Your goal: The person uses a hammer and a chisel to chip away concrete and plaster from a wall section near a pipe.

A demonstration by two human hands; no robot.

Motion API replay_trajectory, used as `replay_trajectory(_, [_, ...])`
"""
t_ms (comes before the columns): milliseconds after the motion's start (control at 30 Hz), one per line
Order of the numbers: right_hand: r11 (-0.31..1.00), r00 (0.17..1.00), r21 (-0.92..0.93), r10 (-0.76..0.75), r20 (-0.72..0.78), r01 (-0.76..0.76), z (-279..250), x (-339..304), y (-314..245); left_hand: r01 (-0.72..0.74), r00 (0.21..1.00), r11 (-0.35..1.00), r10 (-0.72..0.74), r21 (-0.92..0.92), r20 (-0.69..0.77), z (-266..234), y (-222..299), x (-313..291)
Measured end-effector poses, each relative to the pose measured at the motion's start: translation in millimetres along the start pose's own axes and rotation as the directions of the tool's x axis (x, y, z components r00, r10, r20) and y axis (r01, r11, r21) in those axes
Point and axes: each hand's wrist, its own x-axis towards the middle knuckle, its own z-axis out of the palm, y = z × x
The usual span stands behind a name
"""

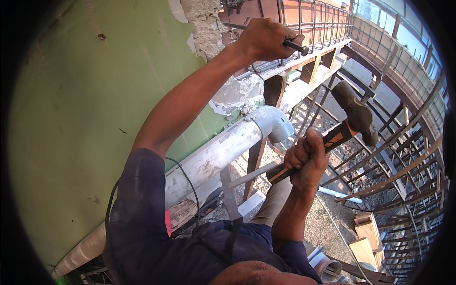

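Observation:
My left hand (270, 40) is closed around a dark steel chisel (296, 47), its struck end sticking out on the right. The chisel's thin shaft runs left toward the broken edge of the concrete wall (205, 29); whether its tip touches is hard to tell. Lower and to the right, my right hand (308, 159) grips a sledgehammer (354, 110) by its black and orange handle. The heavy metal head is raised up and to the right, apart from the chisel. Chipped concrete (241, 93) shows bare below my left wrist.
A green painted wall (95, 109) fills the left side. Along its base runs a large pale pipe (213, 154) with a grey elbow (271, 121). A rebar cage (313, 21) lies in formwork at the top. Scaffolding bars (380, 166) and wooden pieces (366, 237) stand at right.

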Motion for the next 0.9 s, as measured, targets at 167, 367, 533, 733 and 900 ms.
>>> replay_trajectory(167, [1.0,1.0,-0.009,-0.021,-0.007,0.021,-9,-9,-2,0.133,0.99,0.991,-0.134,0.017,0.039,6,-6,-9])
replay_trajectory(367, [0.971,0.983,0.161,-0.182,0.018,0.177,-4,-20,-27,0.15,0.973,0.986,-0.16,0.073,0.167,9,-10,-1])
replay_trajectory(533, [0.849,0.898,0.301,-0.437,-0.061,0.434,28,25,-33,0.239,0.918,0.965,-0.26,0.105,0.3,5,-7,12])
replay_trajectory(733, [0.963,0.961,-0.145,0.246,0.129,-0.227,40,58,10,0.234,0.829,0.94,-0.327,0.25,0.453,7,-54,-25])
replay_trajectory(900, [0.996,0.997,-0.065,0.06,0.048,-0.057,24,37,16,0.261,0.906,0.959,-0.284,0.116,0.314,-8,-74,-40])
